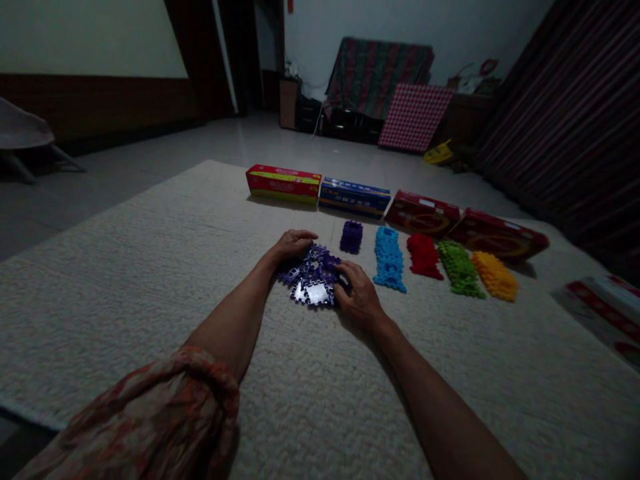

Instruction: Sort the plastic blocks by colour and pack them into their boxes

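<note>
A loose pile of purple interlocking pieces (314, 273) lies on the pale textured mat (150, 267), some of them shining in the light. My left hand (294, 244) rests at the pile's upper left edge, its fingers stretched out over the pieces. At the right edge is my right hand (356, 291), thumb and fingers curved round some purple pieces. Just beyond it stands a small purple stack (351, 237). To the right are light blue (389, 260), red (424, 255), green (459, 268) and yellow pieces (495, 275) in separate rows.
Behind the pieces stand a red and yellow box (283, 184), a blue box (355, 197) and two dark red boxes (423, 213). Another box (607, 313) lies at the right edge. A pale stool (25, 130) is at the far left.
</note>
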Motion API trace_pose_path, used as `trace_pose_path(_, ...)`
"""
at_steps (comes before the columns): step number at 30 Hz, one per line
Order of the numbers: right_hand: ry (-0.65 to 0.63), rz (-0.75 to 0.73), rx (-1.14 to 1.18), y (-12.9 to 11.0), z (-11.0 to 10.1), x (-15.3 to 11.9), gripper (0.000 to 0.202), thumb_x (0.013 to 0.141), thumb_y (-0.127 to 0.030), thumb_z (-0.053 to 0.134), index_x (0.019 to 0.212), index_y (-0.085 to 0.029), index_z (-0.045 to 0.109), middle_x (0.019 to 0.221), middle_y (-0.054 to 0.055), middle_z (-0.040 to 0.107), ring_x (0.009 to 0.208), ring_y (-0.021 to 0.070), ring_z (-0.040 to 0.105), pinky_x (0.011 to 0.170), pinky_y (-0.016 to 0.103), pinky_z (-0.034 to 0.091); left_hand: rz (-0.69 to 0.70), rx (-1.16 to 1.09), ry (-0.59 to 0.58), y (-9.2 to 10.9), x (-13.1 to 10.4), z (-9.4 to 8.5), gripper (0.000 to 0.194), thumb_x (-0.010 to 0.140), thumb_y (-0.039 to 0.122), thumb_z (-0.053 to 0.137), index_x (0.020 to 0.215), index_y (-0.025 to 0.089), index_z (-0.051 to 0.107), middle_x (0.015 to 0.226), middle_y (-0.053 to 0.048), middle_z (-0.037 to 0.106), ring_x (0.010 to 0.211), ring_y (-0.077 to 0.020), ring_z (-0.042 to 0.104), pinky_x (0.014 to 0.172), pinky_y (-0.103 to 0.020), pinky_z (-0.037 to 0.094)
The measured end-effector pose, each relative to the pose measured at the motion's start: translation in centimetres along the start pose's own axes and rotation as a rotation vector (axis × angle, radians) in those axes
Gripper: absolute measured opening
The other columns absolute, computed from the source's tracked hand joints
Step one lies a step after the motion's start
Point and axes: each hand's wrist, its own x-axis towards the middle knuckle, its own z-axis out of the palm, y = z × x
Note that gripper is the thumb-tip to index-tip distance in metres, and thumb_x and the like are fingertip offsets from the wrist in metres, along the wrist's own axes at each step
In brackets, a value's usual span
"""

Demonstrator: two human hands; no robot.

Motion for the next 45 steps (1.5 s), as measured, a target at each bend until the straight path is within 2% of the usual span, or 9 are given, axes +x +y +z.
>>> trace_pose_path(6, -0.002, -0.033, -0.018, -0.2, -0.3, 0.0, 0.034, 0.083, -0.022, 0.056, 0.116, -0.019, 0.065, 0.126, 0.017, 0.064, 0.121, 0.0302, 0.059, 0.105, 0.052, 0.048, -0.068, -0.073, -0.021, 0.4, 0.1, 0.1, 0.029, 0.076, 0.016, 0.065, 0.102, 0.008, 0.073, 0.067, -0.002, 0.063, 0.050, -0.0073, 0.044, 0.051, -0.022, 0.035)
trace_pose_path(9, 0.009, -0.120, -0.023, -1.0, -0.7, 0.1, 0.034, 0.083, -0.021, 0.056, 0.116, -0.018, 0.065, 0.128, 0.017, 0.065, 0.126, 0.0307, 0.055, 0.107, 0.053, 0.044, -0.059, -0.063, -0.022, 0.5, 0.1, 0.1, 0.030, 0.073, 0.018, 0.065, 0.100, 0.009, 0.073, 0.069, -0.002, 0.065, 0.049, -0.0074, 0.045, 0.051, -0.023, 0.036)
trace_pose_path(13, -0.119, -0.278, -0.053, -2.3, -1.0, 0.0, 0.041, 0.081, -0.026, 0.062, 0.121, -0.018, 0.064, 0.134, 0.016, 0.063, 0.135, 0.0352, 0.047, 0.111, 0.059, 0.034, -0.035, -0.028, -0.023, 0.2, 0.3, 0.1, 0.031, 0.072, 0.020, 0.065, 0.099, 0.008, 0.074, 0.060, 0.001, 0.060, 0.049, -0.0082, 0.045, 0.051, -0.023, 0.036)
trace_pose_path(17, -0.238, -0.254, -0.070, -2.9, -0.8, -0.2, 0.040, 0.081, -0.027, 0.065, 0.120, -0.019, 0.065, 0.135, 0.014, 0.064, 0.136, 0.0361, 0.045, 0.111, 0.062, 0.027, -0.024, -0.021, -0.035, -0.3, 0.5, 0.1, 0.031, 0.073, 0.021, 0.064, 0.100, 0.009, 0.074, 0.052, 0.005, 0.052, 0.045, -0.0076, 0.042, 0.049, -0.022, 0.034)
trace_pose_path(21, -0.260, -0.229, -0.059, -2.8, -0.6, -0.3, 0.032, 0.082, -0.025, 0.065, 0.114, -0.020, 0.067, 0.133, 0.012, 0.066, 0.134, 0.0341, 0.047, 0.112, 0.061, 0.026, -0.014, -0.027, -0.032, -0.1, 0.4, 0.0, 0.031, 0.071, 0.022, 0.065, 0.098, 0.009, 0.074, 0.058, 0.003, 0.058, 0.045, -0.0076, 0.044, 0.048, -0.022, 0.034)
trace_pose_path(28, -0.170, -0.247, 0.025, -2.6, -0.6, 0.1, 0.031, 0.083, -0.025, 0.064, 0.113, -0.019, 0.066, 0.122, 0.014, 0.069, 0.120, 0.0303, 0.057, 0.105, 0.052, 0.037, -0.019, 0.009, -0.044, 0.6, 0.0, -0.1, 0.034, 0.070, 0.024, 0.066, 0.099, 0.008, 0.075, 0.055, 0.004, 0.054, 0.045, -0.0082, 0.040, 0.048, -0.022, 0.032)
trace_pose_path(33, -0.161, -0.264, 0.021, -2.3, -0.4, 0.3, 0.020, 0.093, -0.030, 0.058, 0.107, -0.020, 0.067, 0.116, 0.013, 0.071, 0.111, 0.0275, 0.063, 0.100, 0.050, 0.039, 0.001, 0.041, -0.040, 0.1, 0.2, -0.2, 0.038, 0.069, 0.028, 0.066, 0.100, 0.008, 0.074, 0.059, 0.002, 0.056, 0.049, -0.0093, 0.042, 0.051, -0.023, 0.033)
trace_pose_path(39, -0.106, -0.263, 0.026, -1.8, -0.2, 0.4, 0.024, 0.100, -0.029, 0.046, 0.105, -0.019, 0.067, 0.109, 0.012, 0.072, 0.105, 0.0249, 0.065, 0.093, 0.044, 0.044, -0.005, 0.021, -0.049, -0.2, 0.4, -0.2, 0.038, 0.069, 0.028, 0.066, 0.100, 0.008, 0.073, 0.057, 0.003, 0.053, 0.048, -0.0088, 0.042, 0.051, -0.023, 0.033)
trace_pose_path(45, 0.045, -0.148, 0.085, -1.6, -0.3, 0.6, 0.027, 0.101, -0.033, 0.044, 0.105, -0.021, 0.068, 0.100, 0.010, 0.072, 0.094, 0.0233, 0.067, 0.085, 0.040, 0.053, -0.042, 0.028, -0.037, 0.5, 0.1, 0.0, 0.035, 0.070, 0.023, 0.064, 0.101, 0.009, 0.073, 0.052, 0.006, 0.048, 0.047, -0.0076, 0.039, 0.049, -0.022, 0.031)
